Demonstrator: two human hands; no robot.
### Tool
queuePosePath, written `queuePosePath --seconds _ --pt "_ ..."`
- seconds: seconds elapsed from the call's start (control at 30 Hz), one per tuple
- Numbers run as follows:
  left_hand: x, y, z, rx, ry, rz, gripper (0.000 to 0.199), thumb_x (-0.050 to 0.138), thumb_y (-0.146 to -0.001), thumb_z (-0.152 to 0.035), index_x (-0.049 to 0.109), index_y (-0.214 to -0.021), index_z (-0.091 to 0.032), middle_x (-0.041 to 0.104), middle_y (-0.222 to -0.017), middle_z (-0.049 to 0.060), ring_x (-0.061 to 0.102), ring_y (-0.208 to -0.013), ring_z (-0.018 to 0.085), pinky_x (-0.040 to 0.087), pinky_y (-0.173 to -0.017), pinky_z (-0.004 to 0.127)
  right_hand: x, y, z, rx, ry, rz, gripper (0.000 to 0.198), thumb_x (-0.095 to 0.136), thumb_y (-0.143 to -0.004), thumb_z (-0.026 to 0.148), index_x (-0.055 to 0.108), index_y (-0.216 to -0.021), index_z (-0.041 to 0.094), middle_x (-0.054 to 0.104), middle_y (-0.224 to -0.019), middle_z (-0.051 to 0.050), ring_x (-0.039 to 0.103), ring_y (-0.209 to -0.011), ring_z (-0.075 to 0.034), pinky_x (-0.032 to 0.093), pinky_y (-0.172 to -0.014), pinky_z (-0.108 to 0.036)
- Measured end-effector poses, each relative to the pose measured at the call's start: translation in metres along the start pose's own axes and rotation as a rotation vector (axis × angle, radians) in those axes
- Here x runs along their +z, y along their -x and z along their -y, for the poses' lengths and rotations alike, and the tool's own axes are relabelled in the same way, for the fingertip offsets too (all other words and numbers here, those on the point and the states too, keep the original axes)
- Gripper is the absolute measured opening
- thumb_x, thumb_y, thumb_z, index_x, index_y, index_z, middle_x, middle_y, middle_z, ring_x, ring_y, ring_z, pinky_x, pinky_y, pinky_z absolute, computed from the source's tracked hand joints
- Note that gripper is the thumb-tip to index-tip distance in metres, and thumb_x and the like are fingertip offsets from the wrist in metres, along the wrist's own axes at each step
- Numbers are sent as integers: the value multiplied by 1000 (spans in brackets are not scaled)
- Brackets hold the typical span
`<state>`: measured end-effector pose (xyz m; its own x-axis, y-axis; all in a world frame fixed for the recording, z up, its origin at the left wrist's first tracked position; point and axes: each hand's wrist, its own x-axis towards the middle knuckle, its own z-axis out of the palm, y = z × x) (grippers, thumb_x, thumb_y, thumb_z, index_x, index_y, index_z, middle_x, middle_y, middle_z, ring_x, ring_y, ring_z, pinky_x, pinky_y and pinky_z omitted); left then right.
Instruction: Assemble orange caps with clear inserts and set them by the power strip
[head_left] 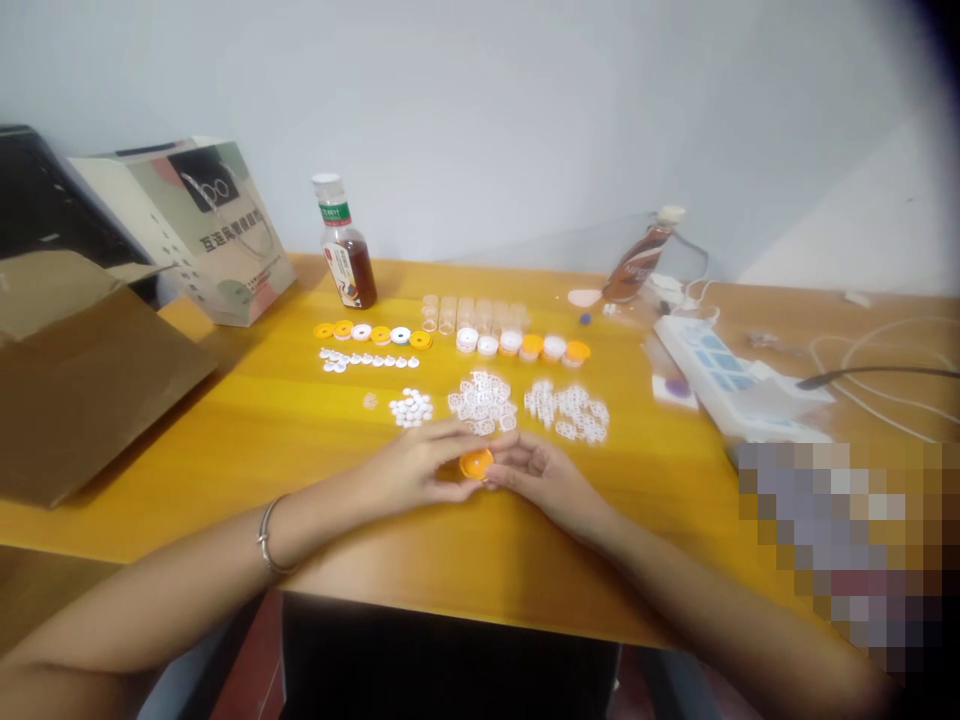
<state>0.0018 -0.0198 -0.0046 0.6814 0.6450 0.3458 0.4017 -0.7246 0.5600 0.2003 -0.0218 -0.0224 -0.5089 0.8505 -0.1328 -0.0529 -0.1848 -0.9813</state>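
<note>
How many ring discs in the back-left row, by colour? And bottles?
Orange ring discs: 4
White ring discs: 2
Bottles: 2, one upright, one tipped over
Orange cap in both hands' grip: 1
Total: 9

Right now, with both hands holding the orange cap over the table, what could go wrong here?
1. The orange cap is pinched between the left hand and the right hand; it may slip and roll off the near table edge.
2. The heaps of small white parts lie just behind the hands; a careless reach could scatter them.
3. The upright bottle stands close to the row of caps and might tip onto them.
</note>
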Motion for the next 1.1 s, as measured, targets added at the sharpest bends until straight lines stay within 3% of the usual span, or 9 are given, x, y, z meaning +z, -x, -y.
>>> queuePosePath --seconds 0.17,0.43,0.63,0.9,1.0,1.1 --pt "9 2 1 20 -69 -19 35 52 -80 -30 53 -113 -16 58 -96 8 55 -79 14 48 -70 27 -2 3 4 60 98 58 29 67 -70 33 46 -87 21 63 -71 2 62 -71 -12 48 -74 -32" --pt "14 6 2 -39 -139 80 32 53 -78 -27 52 -108 -14 59 -87 7 55 -74 15 46 -66 27 -10 1 1 87 194 73 34 69 -67 35 42 -83 22 56 -58 7 55 -51 -9 47 -54 -26" --pt "12 5 4 -47 -108 117 27 54 -78 -26 52 -103 -16 59 -87 6 54 -76 14 44 -68 26 -10 0 5 80 262 86 28 68 -67 36 46 -75 20 55 -56 6 54 -50 -9 46 -52 -25" --pt "10 2 9 9 -78 118 42 55 -80 -35 46 -117 -18 59 -93 7 55 -79 15 45 -68 26 -10 1 11 89 289 117 27 67 -68 38 51 -74 18 57 -59 4 54 -52 -8 47 -54 -24" --pt "5 2 8 25 -111 84 53 58 -76 -45 45 -119 -16 59 -93 8 55 -81 17 46 -70 28 -13 2 17 43 346 71 25 62 -72 40 52 -74 18 58 -59 3 54 -51 -8 46 -51 -23" --pt "-6 1 8 -10 -139 -10 50 57 -77 -46 49 -115 -15 59 -94 8 55 -81 16 46 -73 28 -26 0 26 -92 480 -141 24 56 -77 41 53 -73 18 57 -59 2 54 -51 -9 45 -52 -24"
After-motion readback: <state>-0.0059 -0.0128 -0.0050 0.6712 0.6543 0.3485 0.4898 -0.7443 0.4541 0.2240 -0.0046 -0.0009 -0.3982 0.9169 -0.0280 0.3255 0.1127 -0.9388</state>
